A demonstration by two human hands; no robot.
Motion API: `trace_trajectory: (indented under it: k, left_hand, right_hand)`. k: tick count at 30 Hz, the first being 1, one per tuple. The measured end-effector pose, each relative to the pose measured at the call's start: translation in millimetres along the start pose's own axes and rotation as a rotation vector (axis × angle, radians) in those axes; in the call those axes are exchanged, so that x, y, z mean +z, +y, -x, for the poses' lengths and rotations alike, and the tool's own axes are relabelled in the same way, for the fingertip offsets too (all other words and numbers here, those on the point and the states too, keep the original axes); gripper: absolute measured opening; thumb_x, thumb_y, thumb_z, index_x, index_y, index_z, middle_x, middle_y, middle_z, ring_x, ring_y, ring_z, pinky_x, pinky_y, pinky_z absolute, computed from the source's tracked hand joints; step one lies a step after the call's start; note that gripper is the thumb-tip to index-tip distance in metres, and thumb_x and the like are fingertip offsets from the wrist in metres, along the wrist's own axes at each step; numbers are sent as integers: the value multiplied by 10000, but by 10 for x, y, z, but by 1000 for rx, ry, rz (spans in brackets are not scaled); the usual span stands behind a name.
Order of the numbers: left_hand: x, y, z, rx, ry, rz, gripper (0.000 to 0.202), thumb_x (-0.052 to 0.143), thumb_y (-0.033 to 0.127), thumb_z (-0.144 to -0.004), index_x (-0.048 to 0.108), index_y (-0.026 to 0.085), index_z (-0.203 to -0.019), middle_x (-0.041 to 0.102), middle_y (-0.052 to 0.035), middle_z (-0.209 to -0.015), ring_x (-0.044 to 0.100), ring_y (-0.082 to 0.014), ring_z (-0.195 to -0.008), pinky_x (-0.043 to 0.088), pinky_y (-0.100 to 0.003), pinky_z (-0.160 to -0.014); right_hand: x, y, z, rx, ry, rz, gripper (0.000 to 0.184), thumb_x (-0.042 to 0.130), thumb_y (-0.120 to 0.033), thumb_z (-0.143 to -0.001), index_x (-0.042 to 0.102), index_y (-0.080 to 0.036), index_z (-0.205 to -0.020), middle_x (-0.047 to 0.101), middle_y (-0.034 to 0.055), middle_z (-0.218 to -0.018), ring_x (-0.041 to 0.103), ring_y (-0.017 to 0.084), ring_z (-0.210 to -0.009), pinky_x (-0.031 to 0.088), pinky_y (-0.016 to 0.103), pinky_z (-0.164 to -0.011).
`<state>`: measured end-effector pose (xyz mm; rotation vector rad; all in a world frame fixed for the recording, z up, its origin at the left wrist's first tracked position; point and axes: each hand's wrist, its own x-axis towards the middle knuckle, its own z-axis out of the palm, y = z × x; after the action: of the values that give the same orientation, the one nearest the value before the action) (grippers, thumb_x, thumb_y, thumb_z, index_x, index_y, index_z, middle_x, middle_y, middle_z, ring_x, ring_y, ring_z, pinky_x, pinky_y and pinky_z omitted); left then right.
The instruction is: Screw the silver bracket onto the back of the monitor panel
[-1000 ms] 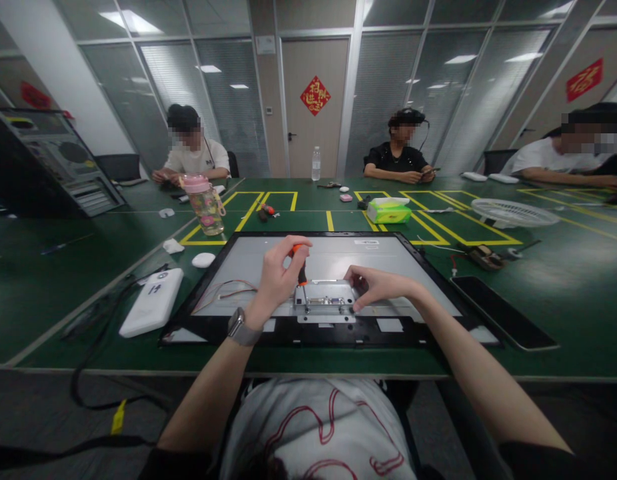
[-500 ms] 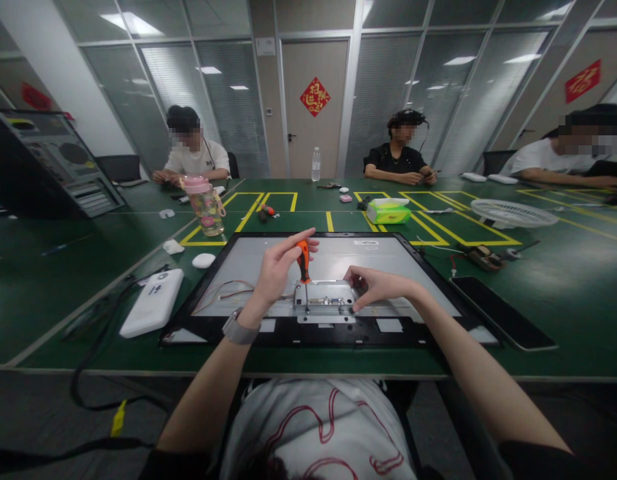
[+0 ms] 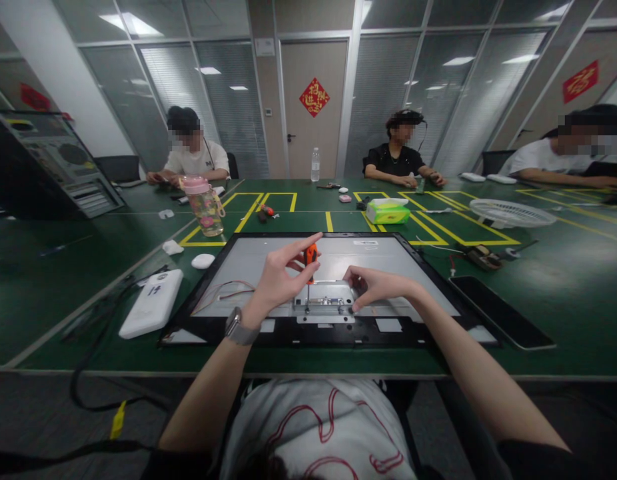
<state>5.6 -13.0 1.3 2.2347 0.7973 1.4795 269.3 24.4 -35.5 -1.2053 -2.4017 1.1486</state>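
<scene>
My left hand [image 3: 287, 270] grips an orange and black screwdriver [image 3: 311, 257] between thumb and fingers. The screwdriver stands nearly upright, its tip down at the front edge of a metal bracket [image 3: 318, 292] with connector ports. My right hand [image 3: 373, 288] pinches the bracket's right end, thumb in front and fingers behind. Beneath both hands lies a flat display panel [image 3: 268, 250] with a black frame and grey back. Thin wires [image 3: 228, 288] run across the panel to the left of the bracket.
A white power bank [image 3: 151, 303] and a pink-lidded bottle [image 3: 206, 207] are at the left. To the right lies a black phone [image 3: 498, 312]. Behind the panel sits a green tissue pack [image 3: 388, 211]. Three people sit across the table; a computer case [image 3: 53, 163] stands far left.
My left thumb and fingers have shifted around the screwdriver handle, which now leans less to the left. My right hand stays on the bracket. A person opposite has moved their hands.
</scene>
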Motion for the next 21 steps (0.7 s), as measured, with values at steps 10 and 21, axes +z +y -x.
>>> trace_trajectory:
  k: [10,21]
  left_hand:
    - [14,-29,-20,-182,184,158,490,735,283,-785,609,225,-1255,692,-48,-991,714,-139,-703,597,-199,-551]
    - [284,10,-30,-426,214,512,420,732,267,-758,477,231,-1089,616,7,-933,701,-124,-594,606,-234,-509]
  right_hand:
    - [4,25,-13,-3,5,11,657,846,-562,-551,498,-193,-969,497,2,-877,459,164,-768,385,287,-674]
    - [8,-3,-14,9,17,24,674,841,-575,-534,500,-190,-969,504,4,-873,475,174,-780,399,295,-687]
